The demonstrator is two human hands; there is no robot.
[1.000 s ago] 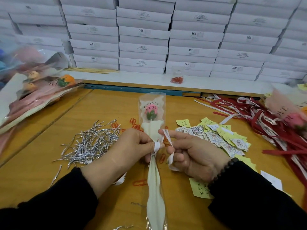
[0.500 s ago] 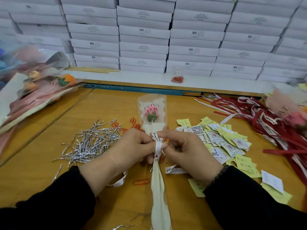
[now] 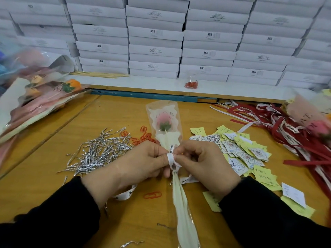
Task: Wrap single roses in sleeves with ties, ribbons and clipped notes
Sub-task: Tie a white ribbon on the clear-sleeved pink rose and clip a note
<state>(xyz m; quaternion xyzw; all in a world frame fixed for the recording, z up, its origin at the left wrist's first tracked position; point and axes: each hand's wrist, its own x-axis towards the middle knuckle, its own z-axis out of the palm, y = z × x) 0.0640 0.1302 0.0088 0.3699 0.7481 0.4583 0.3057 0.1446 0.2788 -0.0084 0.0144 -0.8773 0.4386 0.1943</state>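
a single pink rose [image 3: 163, 120] in a clear printed sleeve [image 3: 162, 111] is laid on the wooden table [image 3: 53, 185], its head pointing away from the hands and its cream-wrapped tail running back between the two wrists towards the near edge. at the gathered neck of the sleeve a white ribbon [image 3: 171, 159] is wound, and it is pinched there from both sides: the left hand [image 3: 138, 163] is curled on it with thumb and fingertips meeting at the loop, and the right hand [image 3: 202, 163] is curled on it likewise, the fingertips of both hands almost touching. one printed ribbon end is seen trailing under the left wrist, the other lying just beneath the right hand.

to the left of the left hand a heap of silver twist ties [image 3: 100, 151] is spread on the table. just beyond that hand, beside the sleeve, a scatter of orange paper clips [image 3: 143, 135] is lying, and one single clip [image 3: 152, 195] is found between the wrists. to the right of the right hand a pile of yellow and white notes [image 3: 245, 154] is fanned out, and further right a tangle of red and white ribbons [image 3: 286, 126] is spread. far to the left, finished wrapped roses [image 3: 39, 97] are stacked. beyond everything, white boxes [image 3: 155, 49] are piled in rows.
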